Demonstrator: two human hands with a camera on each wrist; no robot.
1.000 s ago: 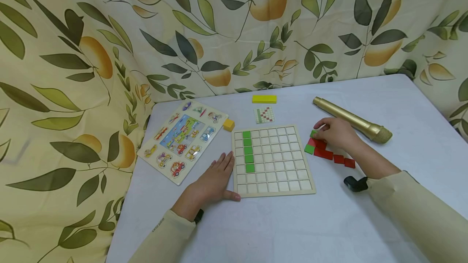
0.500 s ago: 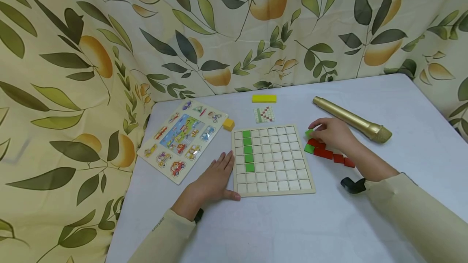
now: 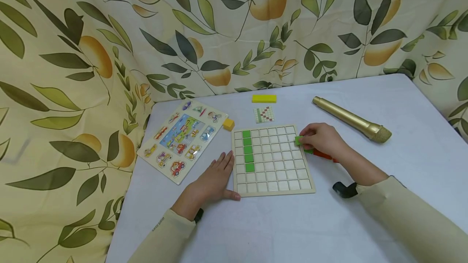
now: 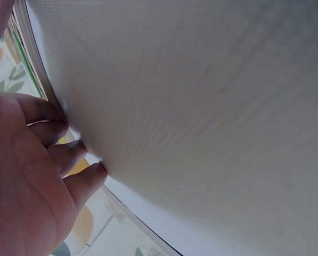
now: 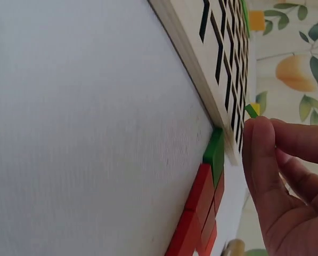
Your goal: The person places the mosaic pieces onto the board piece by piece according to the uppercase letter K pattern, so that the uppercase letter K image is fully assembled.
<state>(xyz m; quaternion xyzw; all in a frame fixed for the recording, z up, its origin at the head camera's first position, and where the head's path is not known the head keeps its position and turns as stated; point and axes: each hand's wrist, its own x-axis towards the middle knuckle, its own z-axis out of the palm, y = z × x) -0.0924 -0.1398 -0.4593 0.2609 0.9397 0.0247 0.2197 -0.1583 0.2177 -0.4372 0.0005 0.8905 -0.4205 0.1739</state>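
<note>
A pale wooden grid board [image 3: 310, 173] lies mid-table, with a column of several green square tiles [image 3: 248, 149] set in its second column. My left hand [image 3: 213, 180] rests on the table with fingers extended, its fingertips and thumb at the board's left edge. Over the board's right rim, my right hand [image 3: 325, 137] pinches a green square tile [image 3: 298, 140] between thumb and fingers; in the right wrist view that tile's corner [image 5: 251, 110] shows past the fingertips. Below this hand lie red tiles [image 5: 198, 197] and another green tile [image 5: 214, 152] beside the board, partly hidden in the head view.
Behind the board are a small pattern card [image 3: 264, 115] and a yellow bar [image 3: 264, 99]. A picture puzzle board [image 3: 151, 161] lies at left, a yellow block [image 3: 228, 124] at its corner. A gold microphone [image 3: 343, 117] lies at back right. A patterned curtain [image 3: 234, 52] hangs behind.
My right hand has picked the green tile out from among the red ones and carried it left to the board's right rim. The left hand has stayed put.
</note>
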